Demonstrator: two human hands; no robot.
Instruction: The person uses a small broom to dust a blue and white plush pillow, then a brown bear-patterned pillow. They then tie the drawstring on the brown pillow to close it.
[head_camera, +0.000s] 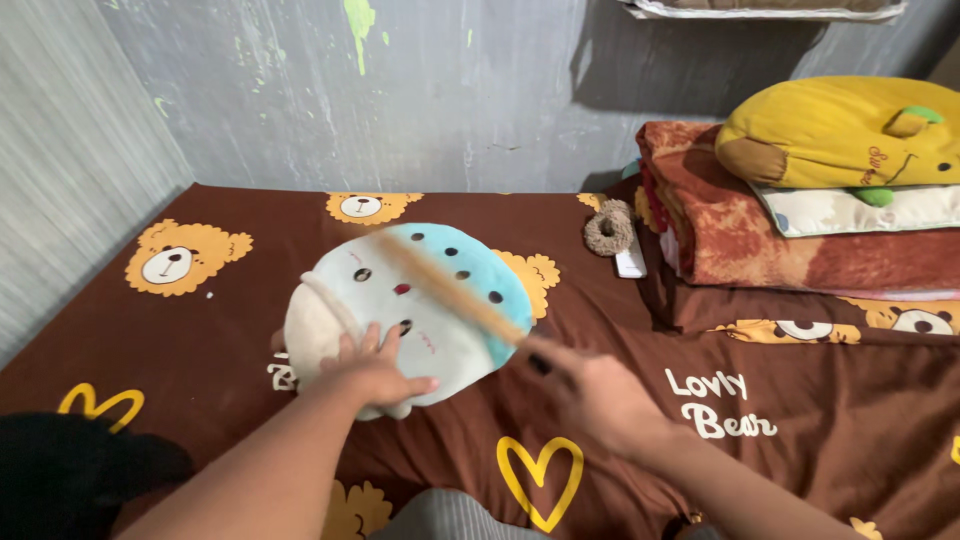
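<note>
round plush cushion (420, 310), white and pale blue with dark dots, lies on our bed (800, 420) with the brown bear sheet. our left hand (375, 375) presses flat on its lower edge, fingers spread. our right hand (600, 400) is wrapped tight on a thin wooden stick (450, 285), blurred, slanting across the cushion. folded blankets (780, 240) are stacked at the right.

Round cushion (415, 305) lies mid-bed on the bedsheet (800, 420), left hand (375, 370) on its near edge. Right hand (600, 400) sits just right, its stick (450, 285) across the cushion. Folded blankets (800, 240) stack far right, pillow (840, 130) on top.
</note>
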